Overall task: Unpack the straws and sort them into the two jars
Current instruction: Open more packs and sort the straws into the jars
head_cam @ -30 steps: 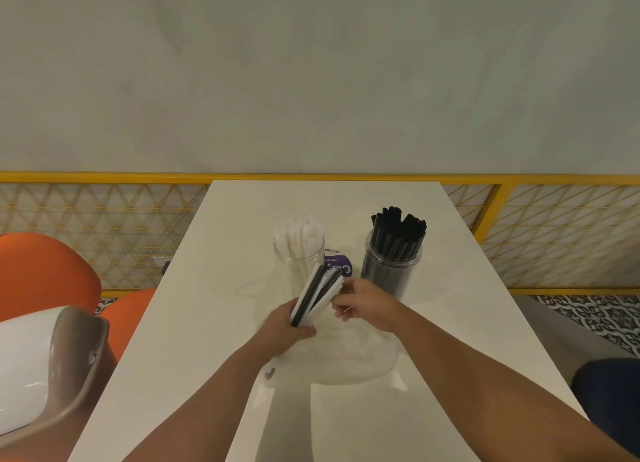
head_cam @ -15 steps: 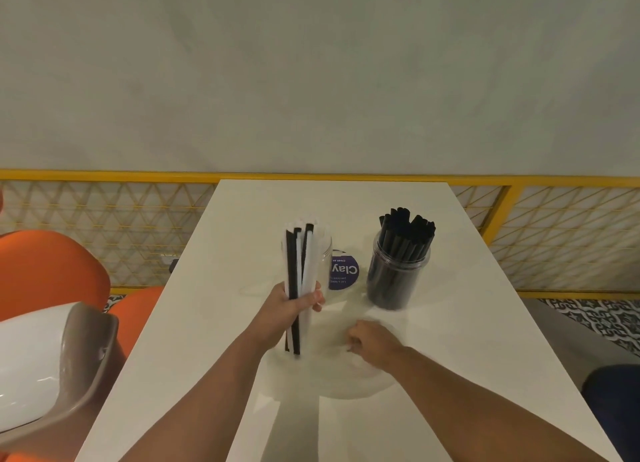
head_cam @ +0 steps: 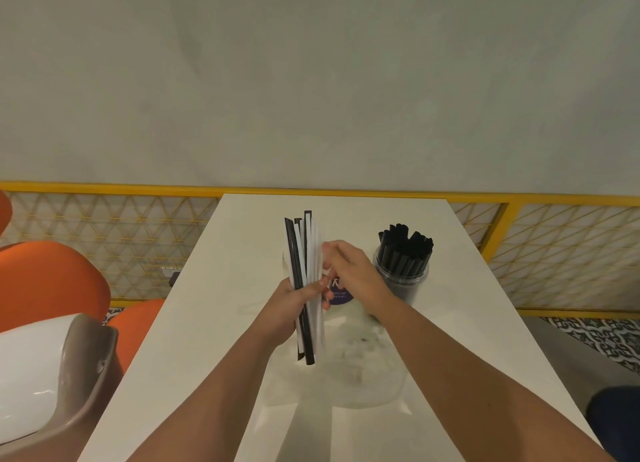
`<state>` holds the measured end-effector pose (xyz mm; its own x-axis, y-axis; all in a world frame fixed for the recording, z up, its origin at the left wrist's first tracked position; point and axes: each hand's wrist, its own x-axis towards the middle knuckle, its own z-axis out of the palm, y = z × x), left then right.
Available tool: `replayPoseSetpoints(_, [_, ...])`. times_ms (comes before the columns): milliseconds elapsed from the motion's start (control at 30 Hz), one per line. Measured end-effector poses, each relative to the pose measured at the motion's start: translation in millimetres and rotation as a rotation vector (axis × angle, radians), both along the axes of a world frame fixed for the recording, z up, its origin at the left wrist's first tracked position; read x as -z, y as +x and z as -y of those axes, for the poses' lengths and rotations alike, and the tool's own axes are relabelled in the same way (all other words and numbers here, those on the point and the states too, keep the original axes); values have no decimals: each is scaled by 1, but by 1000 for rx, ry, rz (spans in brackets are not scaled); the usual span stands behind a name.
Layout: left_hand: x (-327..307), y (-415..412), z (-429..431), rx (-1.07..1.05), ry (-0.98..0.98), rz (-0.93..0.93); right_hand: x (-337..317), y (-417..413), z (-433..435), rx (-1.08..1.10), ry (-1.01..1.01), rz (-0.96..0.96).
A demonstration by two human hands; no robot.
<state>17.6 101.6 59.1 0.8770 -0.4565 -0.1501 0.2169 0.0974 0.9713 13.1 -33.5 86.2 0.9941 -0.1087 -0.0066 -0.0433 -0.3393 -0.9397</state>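
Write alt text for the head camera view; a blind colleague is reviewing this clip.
The left hand holds a mixed bundle of black and white straws upright over a white table, while the right hand pinches at the white ones. To the right stands a clear jar of black straws.

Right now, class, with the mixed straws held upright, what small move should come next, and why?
Probably pinch one white straw with the right hand and draw it out. The left hand grips a mixed bunch of straws, and the right hand's fingertips are already at its white side.
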Motion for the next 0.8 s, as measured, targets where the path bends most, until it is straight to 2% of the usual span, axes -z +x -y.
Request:
replayPoseSetpoints(100, [-4, -2, 2, 23, 35, 37, -11, 3, -11, -53, -111, -62])
replayPoseSetpoints(333, [-10, -3, -2, -59, -23, -47, -10, 8, -20, -28, -8, -89])
replayPoseSetpoints(467, [-11, -2, -1, -127, -117, -111, -14, 9, -27, 38, -50, -44])
replayPoseSetpoints(667, [-9, 15, -14, -330, -71, -159, -27, 25, -22, 228, 287, -9])
replayPoseSetpoints(800, [-9, 27, -27, -393, -92, -188, -40, 46, -12, 312, 374, 60])
